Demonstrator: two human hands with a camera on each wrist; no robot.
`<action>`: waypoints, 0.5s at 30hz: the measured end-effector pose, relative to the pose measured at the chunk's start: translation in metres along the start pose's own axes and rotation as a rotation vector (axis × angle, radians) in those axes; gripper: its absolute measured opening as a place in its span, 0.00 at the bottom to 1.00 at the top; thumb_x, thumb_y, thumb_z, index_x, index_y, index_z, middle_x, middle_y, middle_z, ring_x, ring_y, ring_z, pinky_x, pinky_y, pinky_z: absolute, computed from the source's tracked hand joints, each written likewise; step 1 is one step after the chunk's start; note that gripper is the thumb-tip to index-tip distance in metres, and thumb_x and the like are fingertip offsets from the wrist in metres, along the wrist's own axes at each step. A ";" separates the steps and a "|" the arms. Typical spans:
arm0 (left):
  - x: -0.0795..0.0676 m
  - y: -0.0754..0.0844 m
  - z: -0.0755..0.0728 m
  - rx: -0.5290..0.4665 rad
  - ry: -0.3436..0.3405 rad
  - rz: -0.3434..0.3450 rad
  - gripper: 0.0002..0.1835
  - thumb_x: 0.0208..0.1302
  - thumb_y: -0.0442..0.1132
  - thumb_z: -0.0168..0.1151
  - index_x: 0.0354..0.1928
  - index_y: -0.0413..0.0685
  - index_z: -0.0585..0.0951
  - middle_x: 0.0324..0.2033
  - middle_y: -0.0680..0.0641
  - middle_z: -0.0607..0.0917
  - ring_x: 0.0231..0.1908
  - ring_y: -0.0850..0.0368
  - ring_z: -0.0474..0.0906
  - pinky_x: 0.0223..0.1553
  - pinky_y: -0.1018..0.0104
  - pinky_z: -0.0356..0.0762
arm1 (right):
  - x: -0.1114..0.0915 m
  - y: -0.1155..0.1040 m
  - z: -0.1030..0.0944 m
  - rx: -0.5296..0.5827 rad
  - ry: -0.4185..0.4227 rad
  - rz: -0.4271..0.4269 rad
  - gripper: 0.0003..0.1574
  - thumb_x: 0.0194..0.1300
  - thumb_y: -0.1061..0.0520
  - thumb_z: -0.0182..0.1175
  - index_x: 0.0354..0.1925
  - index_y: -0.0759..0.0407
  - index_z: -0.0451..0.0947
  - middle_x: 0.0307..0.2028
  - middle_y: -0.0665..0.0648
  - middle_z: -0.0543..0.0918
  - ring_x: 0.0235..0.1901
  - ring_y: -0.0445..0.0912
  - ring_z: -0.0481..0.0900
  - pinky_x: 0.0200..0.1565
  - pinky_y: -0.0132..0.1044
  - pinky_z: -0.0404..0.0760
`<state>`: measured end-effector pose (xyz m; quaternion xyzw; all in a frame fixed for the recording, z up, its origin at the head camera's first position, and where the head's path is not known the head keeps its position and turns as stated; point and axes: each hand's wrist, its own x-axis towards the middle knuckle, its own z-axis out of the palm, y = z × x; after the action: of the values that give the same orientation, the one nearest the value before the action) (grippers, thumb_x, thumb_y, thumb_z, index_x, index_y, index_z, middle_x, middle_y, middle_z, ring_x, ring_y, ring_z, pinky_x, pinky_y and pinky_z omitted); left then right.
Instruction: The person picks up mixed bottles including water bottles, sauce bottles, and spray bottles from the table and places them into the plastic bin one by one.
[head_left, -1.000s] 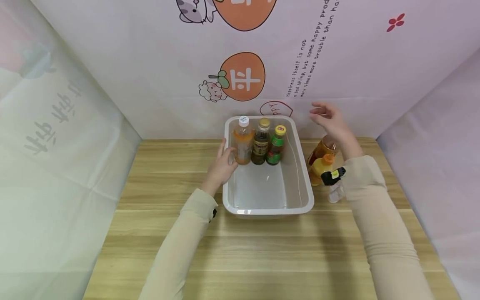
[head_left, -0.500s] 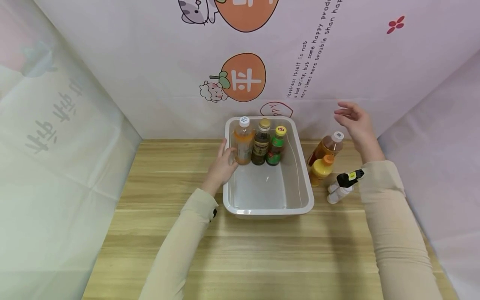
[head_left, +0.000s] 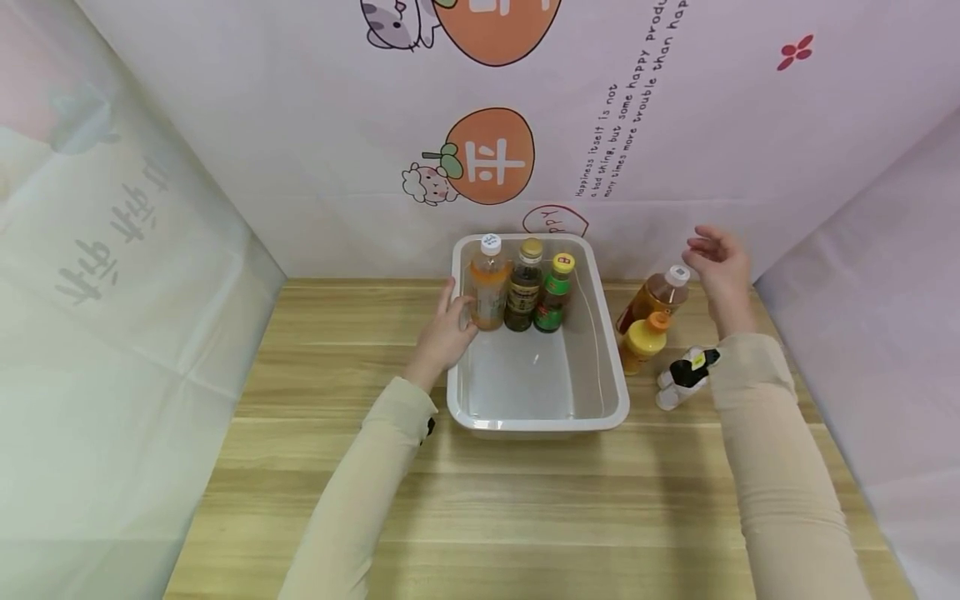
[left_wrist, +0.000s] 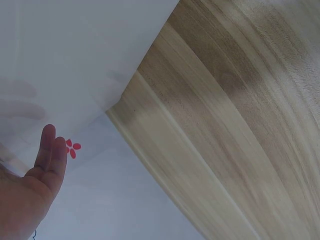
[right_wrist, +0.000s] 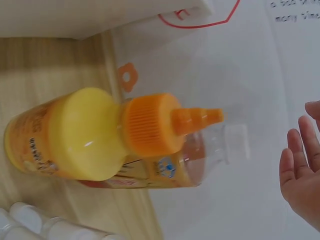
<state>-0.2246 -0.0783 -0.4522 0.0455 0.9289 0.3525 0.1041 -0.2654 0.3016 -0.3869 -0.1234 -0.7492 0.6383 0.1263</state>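
My left hand [head_left: 442,335] holds the left rim of a light grey plastic basin [head_left: 537,422], thumb over the inside and fingers along the outer wall. Inside stand an orange-tinted drink bottle [head_left: 490,292] with a white cap, a dark sauce bottle [head_left: 522,293] with a gold cap and a green-labelled bottle [head_left: 553,293] with a yellow cap. My right hand [head_left: 722,271], holding nothing, hovers with relaxed fingers beside the white cap of an amber drink bottle [head_left: 660,293]. Before that bottle stands a yellow squeeze bottle [right_wrist: 90,135] with an orange nozzle.
Small white-capped containers [head_left: 670,392] stand near the right wrist, partly hidden by its black camera. The wooden table [head_left: 517,508] meets a printed white cloth wall [head_left: 337,167] at the back. More cloth hangs at both sides.
My right hand has moved right from beside the basin's back corner, then slightly down toward the amber bottle's cap. The left hand and the basin stay in place.
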 end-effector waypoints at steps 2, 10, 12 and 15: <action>0.000 0.000 0.000 -0.005 0.002 0.001 0.26 0.66 0.43 0.49 0.66 0.57 0.64 0.75 0.57 0.35 0.62 0.41 0.70 0.40 0.57 0.80 | 0.001 0.005 0.000 0.035 0.019 0.011 0.22 0.59 0.71 0.55 0.45 0.46 0.75 0.34 0.39 0.77 0.38 0.33 0.73 0.39 0.14 0.73; -0.002 0.001 0.000 -0.006 0.009 0.007 0.26 0.66 0.43 0.49 0.67 0.56 0.64 0.76 0.57 0.36 0.61 0.39 0.70 0.46 0.51 0.80 | 0.001 0.022 0.003 -0.082 0.053 0.081 0.27 0.61 0.67 0.57 0.58 0.52 0.71 0.38 0.36 0.72 0.44 0.34 0.70 0.50 0.19 0.71; -0.002 0.001 0.000 -0.003 0.011 0.006 0.26 0.66 0.43 0.49 0.67 0.56 0.64 0.76 0.57 0.36 0.61 0.39 0.71 0.44 0.53 0.81 | 0.001 0.026 0.003 -0.129 0.043 0.100 0.30 0.61 0.65 0.57 0.62 0.53 0.68 0.39 0.35 0.70 0.47 0.35 0.68 0.56 0.24 0.70; -0.001 0.001 0.000 0.002 0.010 0.006 0.26 0.66 0.43 0.49 0.67 0.57 0.64 0.76 0.57 0.35 0.60 0.40 0.71 0.40 0.57 0.81 | 0.000 0.031 0.003 -0.137 0.036 0.115 0.34 0.61 0.66 0.57 0.65 0.54 0.65 0.40 0.34 0.70 0.51 0.37 0.67 0.61 0.31 0.67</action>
<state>-0.2232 -0.0773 -0.4514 0.0466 0.9296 0.3522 0.0985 -0.2661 0.3034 -0.4178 -0.1863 -0.7803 0.5895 0.0942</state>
